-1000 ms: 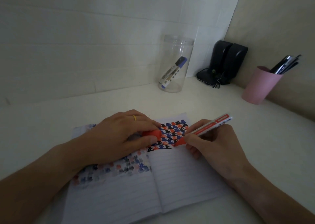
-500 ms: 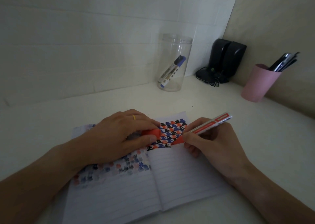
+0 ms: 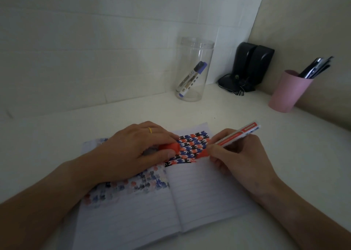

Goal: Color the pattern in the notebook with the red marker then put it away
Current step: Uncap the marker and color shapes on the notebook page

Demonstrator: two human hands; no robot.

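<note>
An open lined notebook (image 3: pixel 205 196) lies on the white desk. A red, blue and black pattern (image 3: pixel 191 147) fills the top of its right page. My right hand (image 3: pixel 239 154) grips the red marker (image 3: pixel 233 136), its red tip resting on the pattern's right edge. My left hand (image 3: pixel 133 151) presses flat on the left page and pinches the marker's red cap (image 3: pixel 170 147) between thumb and fingers. Faded bleed-through of the pattern shows on the left page below that hand.
A clear plastic jar (image 3: pixel 193 69) holding a blue marker stands at the back wall. Black speakers (image 3: pixel 250 67) sit in the corner, and a pink cup (image 3: pixel 288 92) with pens stands at the right.
My right hand and the marker tip have shifted slightly left along the pattern's right edge. My left hand stays put with the cap.
</note>
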